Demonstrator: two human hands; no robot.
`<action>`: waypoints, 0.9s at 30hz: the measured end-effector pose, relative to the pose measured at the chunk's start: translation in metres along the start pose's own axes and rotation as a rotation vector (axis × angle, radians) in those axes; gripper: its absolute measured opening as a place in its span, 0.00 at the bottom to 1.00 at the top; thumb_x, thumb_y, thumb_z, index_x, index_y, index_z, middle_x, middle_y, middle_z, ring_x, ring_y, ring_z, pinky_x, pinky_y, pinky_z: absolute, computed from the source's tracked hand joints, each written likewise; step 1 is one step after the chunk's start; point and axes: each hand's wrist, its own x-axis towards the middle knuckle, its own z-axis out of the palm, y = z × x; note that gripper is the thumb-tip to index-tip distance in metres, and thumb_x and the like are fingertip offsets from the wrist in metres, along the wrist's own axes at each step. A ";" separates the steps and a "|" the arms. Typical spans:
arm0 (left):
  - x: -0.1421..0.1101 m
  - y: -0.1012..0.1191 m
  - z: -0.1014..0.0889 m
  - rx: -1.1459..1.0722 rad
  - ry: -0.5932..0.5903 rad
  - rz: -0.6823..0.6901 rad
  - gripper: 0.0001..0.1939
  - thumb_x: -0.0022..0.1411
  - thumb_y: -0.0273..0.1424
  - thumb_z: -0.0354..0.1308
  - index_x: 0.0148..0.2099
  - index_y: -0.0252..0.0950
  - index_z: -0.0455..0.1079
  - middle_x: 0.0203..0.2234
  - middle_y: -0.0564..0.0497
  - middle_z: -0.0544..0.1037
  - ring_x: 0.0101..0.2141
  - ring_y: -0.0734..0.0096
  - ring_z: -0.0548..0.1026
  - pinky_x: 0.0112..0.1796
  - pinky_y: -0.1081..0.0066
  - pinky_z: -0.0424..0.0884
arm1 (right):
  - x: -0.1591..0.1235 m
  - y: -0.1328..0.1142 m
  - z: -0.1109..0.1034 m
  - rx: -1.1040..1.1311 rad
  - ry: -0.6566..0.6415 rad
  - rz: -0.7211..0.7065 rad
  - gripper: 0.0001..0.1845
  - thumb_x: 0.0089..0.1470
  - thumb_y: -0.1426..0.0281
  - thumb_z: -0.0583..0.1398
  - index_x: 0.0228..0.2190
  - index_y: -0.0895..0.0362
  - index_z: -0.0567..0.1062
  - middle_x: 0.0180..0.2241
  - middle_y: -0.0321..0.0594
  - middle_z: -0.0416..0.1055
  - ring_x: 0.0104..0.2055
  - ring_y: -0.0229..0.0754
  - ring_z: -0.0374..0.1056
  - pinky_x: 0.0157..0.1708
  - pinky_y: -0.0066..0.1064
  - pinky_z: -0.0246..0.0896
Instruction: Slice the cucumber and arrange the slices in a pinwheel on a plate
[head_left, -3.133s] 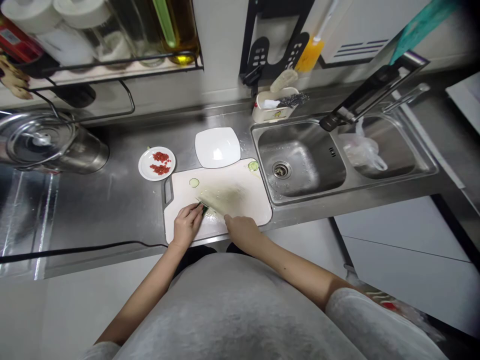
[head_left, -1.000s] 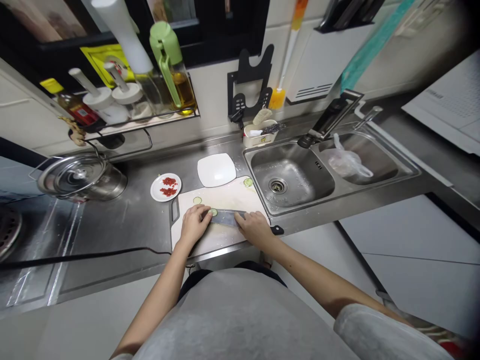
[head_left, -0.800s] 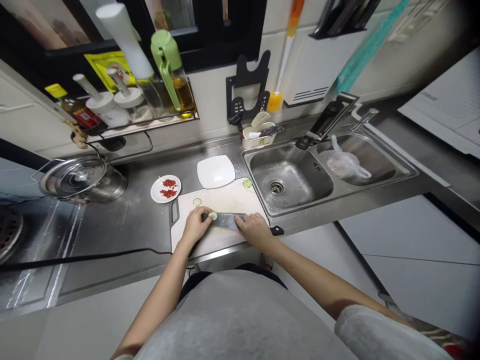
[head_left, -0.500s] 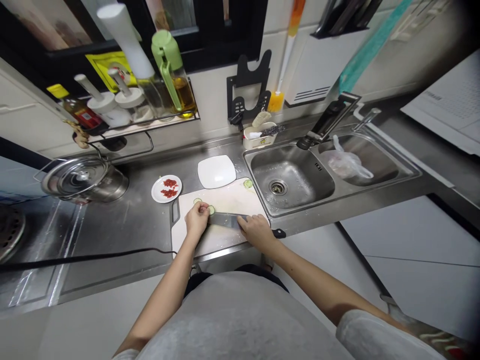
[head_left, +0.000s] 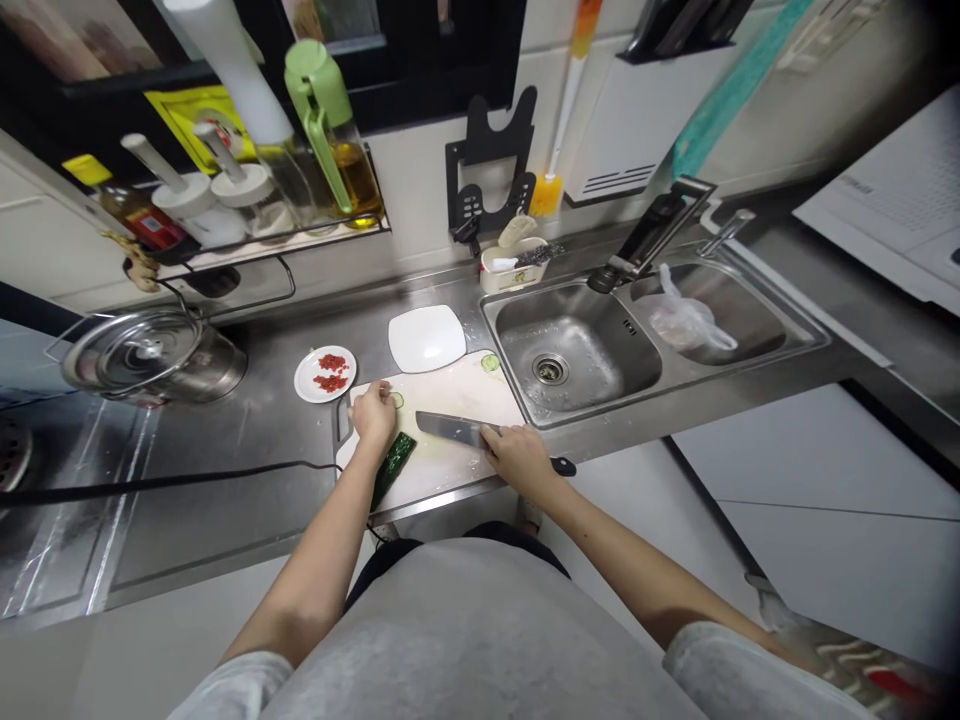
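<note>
On the white cutting board my left hand is at the left side, fingers pinched together at a thin cucumber slice. Its grip on the slice is partly hidden by the fingers. Below that hand lies a dark green piece of cucumber, partly behind the forearm. My right hand is wrapped round a kitchen knife, its wide blade pointing left over the board and apart from the cucumber. More cucumber slices rest at the board's upper right corner.
Behind the board sits a white square plate; left of it, a small plate holds chopped red pieces. A steel sink is to the right, a lidded pot to the far left. A black cord crosses the counter toward the board.
My left hand has moved up and left, away from the blade. The dark green cucumber piece now shows below it. My right hand still holds the knife, which has shifted slightly right.
</note>
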 end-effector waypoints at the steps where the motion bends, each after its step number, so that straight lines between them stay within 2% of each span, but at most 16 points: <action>1: 0.001 -0.001 0.001 0.004 0.019 0.020 0.17 0.57 0.27 0.54 0.49 0.42 0.72 0.43 0.46 0.79 0.47 0.56 0.72 0.48 0.57 0.61 | 0.000 0.001 0.000 -0.001 0.003 0.000 0.19 0.60 0.67 0.53 0.51 0.57 0.69 0.38 0.50 0.75 0.41 0.47 0.69 0.41 0.34 0.49; 4: 0.001 -0.007 0.002 -0.067 0.114 0.046 0.18 0.58 0.28 0.53 0.51 0.40 0.71 0.47 0.44 0.76 0.47 0.58 0.72 0.48 0.60 0.63 | -0.002 0.002 0.001 0.003 0.005 -0.003 0.17 0.61 0.67 0.51 0.49 0.57 0.70 0.38 0.49 0.75 0.41 0.47 0.70 0.41 0.34 0.49; 7: -0.011 -0.018 0.000 -0.216 0.220 0.062 0.17 0.60 0.30 0.52 0.51 0.38 0.70 0.44 0.46 0.76 0.41 0.65 0.73 0.46 0.65 0.67 | -0.002 -0.001 0.000 0.027 -0.022 0.006 0.16 0.63 0.68 0.47 0.46 0.57 0.70 0.37 0.48 0.76 0.39 0.46 0.71 0.39 0.34 0.51; 9: -0.026 -0.028 -0.002 -0.281 0.247 0.138 0.15 0.62 0.33 0.51 0.49 0.37 0.70 0.41 0.47 0.76 0.38 0.67 0.73 0.44 0.67 0.68 | -0.001 -0.006 -0.002 0.065 -0.053 0.027 0.17 0.65 0.67 0.44 0.45 0.56 0.69 0.36 0.46 0.76 0.38 0.45 0.72 0.37 0.33 0.52; 13: -0.065 -0.045 -0.005 -0.296 0.151 0.413 0.13 0.64 0.36 0.51 0.44 0.38 0.74 0.38 0.47 0.76 0.40 0.67 0.73 0.45 0.67 0.69 | -0.001 -0.022 -0.005 0.146 -0.136 0.043 0.17 0.66 0.65 0.42 0.46 0.56 0.66 0.35 0.43 0.76 0.37 0.46 0.73 0.34 0.31 0.54; 15: -0.080 -0.051 -0.004 -0.258 0.114 0.490 0.13 0.64 0.36 0.51 0.43 0.39 0.75 0.38 0.47 0.76 0.41 0.66 0.73 0.46 0.66 0.68 | -0.001 -0.031 -0.007 0.165 -0.173 0.014 0.16 0.66 0.65 0.43 0.47 0.56 0.66 0.34 0.44 0.76 0.37 0.46 0.73 0.33 0.31 0.55; 19: -0.094 -0.058 0.001 -0.180 0.102 0.542 0.13 0.64 0.36 0.52 0.45 0.41 0.76 0.39 0.47 0.77 0.42 0.65 0.73 0.45 0.65 0.69 | 0.000 -0.044 -0.010 0.190 -0.220 -0.049 0.16 0.65 0.66 0.43 0.46 0.57 0.66 0.34 0.45 0.76 0.37 0.47 0.73 0.32 0.31 0.57; 27: -0.094 -0.066 0.009 -0.141 0.110 0.582 0.15 0.66 0.34 0.51 0.50 0.42 0.74 0.42 0.46 0.76 0.43 0.66 0.72 0.45 0.66 0.69 | 0.004 -0.052 -0.015 0.193 -0.286 -0.091 0.16 0.65 0.68 0.44 0.46 0.58 0.66 0.37 0.49 0.75 0.39 0.46 0.72 0.35 0.31 0.59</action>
